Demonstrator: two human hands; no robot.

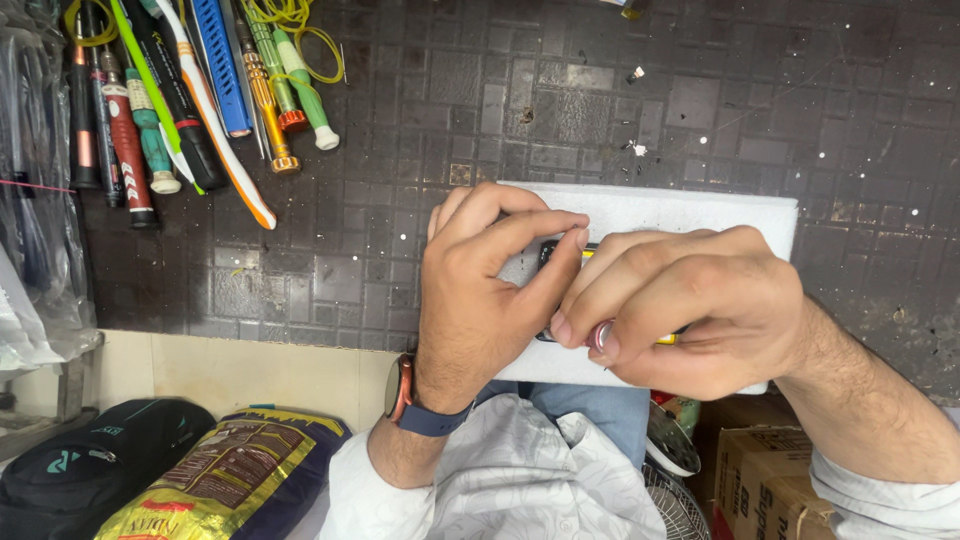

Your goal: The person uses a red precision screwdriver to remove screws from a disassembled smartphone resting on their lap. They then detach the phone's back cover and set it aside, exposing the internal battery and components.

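White foam pad (700, 215) lies on the dark patterned bench mat (600, 110), and both my hands meet over it. My left hand (480, 290) pinches the edge of a small dark device (548, 252) resting on the pad. My right hand (680, 310) grips a thin yellow-handled tool (600, 335) pressed to that device. Assorted screwdrivers (200, 90) lie well apart, at the bench's far left.

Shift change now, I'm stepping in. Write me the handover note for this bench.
Left hand: steadies a small dark device on the white foam pad, thumb and forefinger pinched at its top edge.
Right hand: grips a slim tool with a yellow shaft and red-silver cap, laid over the device.
Device mostly hidden; progress cannot be judged.
Spare coloured screwdrivers lie on the dark mat at upper left.
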